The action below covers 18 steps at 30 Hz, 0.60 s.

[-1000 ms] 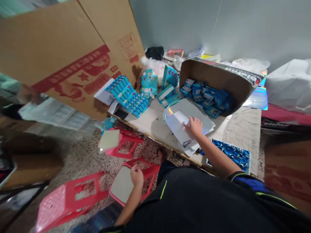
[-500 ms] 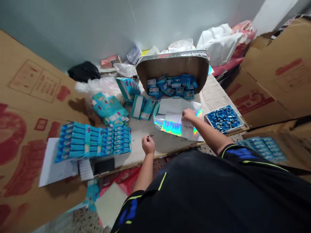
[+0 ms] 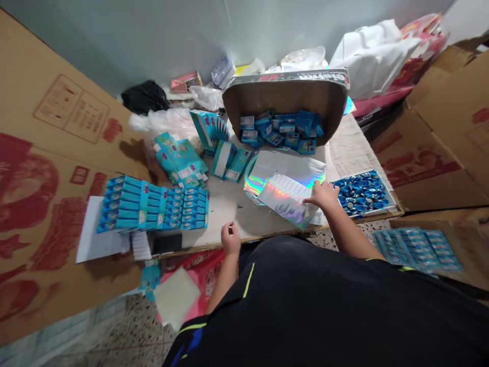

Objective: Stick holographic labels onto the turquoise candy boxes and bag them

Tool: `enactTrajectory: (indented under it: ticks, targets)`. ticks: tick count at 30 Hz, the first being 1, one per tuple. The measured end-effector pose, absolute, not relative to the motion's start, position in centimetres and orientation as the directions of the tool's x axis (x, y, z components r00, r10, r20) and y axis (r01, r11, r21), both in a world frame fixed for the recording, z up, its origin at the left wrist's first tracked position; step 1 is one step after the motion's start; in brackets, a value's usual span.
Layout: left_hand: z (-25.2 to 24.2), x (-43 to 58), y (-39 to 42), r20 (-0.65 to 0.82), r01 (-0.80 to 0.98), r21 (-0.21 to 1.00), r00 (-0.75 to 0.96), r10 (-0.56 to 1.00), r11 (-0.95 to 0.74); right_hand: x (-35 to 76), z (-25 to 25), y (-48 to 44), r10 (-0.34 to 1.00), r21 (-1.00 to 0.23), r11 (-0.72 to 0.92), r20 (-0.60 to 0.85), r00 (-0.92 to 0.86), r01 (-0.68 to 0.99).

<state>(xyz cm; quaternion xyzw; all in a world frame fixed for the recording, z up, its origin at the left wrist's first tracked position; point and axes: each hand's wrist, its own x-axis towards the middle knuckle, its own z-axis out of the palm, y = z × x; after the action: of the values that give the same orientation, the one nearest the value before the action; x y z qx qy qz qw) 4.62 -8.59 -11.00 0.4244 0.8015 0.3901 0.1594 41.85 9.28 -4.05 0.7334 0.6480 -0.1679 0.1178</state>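
My left hand is closed near the table's front edge; whatever it may hold is too small to make out. My right hand has its fingers apart, at the right end of a shiny holographic sheet that bears a row of white strips. Under this sheet lies a white paper with a rainbow edge. To the right of my right hand sits a white tray of blue caps. Stacked rows of blue cartons stand on the left.
An open cardboard box holding small blue boxes stands at the back. Flat blue cartons and fanned ones lie left of it. Large cardboard boxes flank the table. Blue packs lie at the lower right.
The shiny sheet with strips has turned and shows more fully. My right hand has moved right and its fingers have spread. A small dark thing near my left hand now lies apart on the table.
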Motion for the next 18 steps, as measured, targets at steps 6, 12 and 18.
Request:
enactTrajectory:
  ticks: [6, 12, 18]
  targets:
    - [-9.7, 3.8, -8.6, 0.106, 0.490, 0.811, -0.661, 0.743, 0.319, 43.0, -4.1, 7.4, 0.882, -0.251, -0.250, -0.458, 0.113, 0.935]
    - [-6.3, 2.9, -4.8, 0.183, 0.452, 0.882, -0.588, 0.788, 0.133, 40.8, 0.7, 4.8, 0.937, -0.608, -0.289, -0.336, 0.090, 0.739]
    - [4.3, 2.1, -1.0, 0.613, 0.534, 0.601, 0.170, 0.772, -0.595, 29.0, 10.1, 0.3, 0.996, -0.977, 0.037, 0.019, -0.085, 0.210]
